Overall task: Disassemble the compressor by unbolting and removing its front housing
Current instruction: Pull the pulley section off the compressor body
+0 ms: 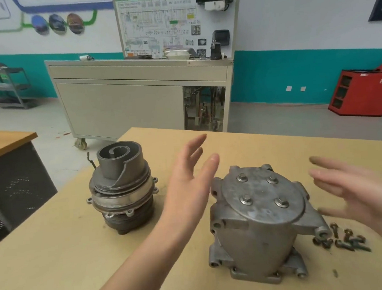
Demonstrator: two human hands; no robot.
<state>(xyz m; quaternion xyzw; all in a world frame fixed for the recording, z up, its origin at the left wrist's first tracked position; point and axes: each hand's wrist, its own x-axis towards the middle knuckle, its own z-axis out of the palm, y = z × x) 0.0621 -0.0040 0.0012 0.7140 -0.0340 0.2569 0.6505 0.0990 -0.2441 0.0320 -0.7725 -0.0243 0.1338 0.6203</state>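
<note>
The grey cast-metal domed front housing (pixel 260 221) stands upright between the left hand (pixel 189 188) and right hand (pixel 358 193). Both hands flank it with fingers extended, gripping nothing.

Front housing (pixel 260 221) on table (pixel 58 269), scroll assembly (pixel 122 189) apart, loose bolts (pixel 343 240), both hands open.

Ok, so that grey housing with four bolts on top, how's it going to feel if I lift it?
The housing looks like thick cast metal, so it is probably rigid and heavy for its size. Its wide flanged base rests on the table, so tipping or rolling seems unlikely. The side lugs should offer good grip.
</note>
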